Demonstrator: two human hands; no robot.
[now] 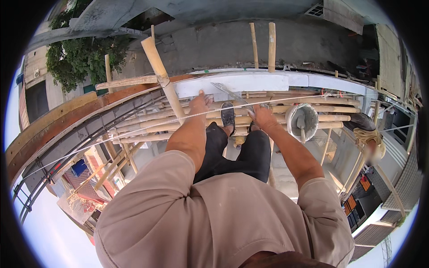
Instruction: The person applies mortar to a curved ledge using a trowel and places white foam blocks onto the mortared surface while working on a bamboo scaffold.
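Note:
My right hand (263, 115) is closed round the handle of a handsaw (233, 94). Its long metal blade slants up and left, with the tip over a long white block (254, 82). This block lies along the top of a wall in front of me. At the block's near edge, left of the saw tip, my left hand (200, 103) has a digit pressed on the top face; its other fingers are partly hidden below the edge. Close to my right forearm stands a bucket (290, 123) smeared with grey mortar, holding a trowel (301, 127) with a wooden handle.
My feet stand on bamboo poles (326, 108) laid as scaffolding. A taut white string (170, 120) crosses above my left forearm. One upright bamboo post (161, 73) rises left of the block; more poles stand beyond the wall. Another person (368, 138) is at the right.

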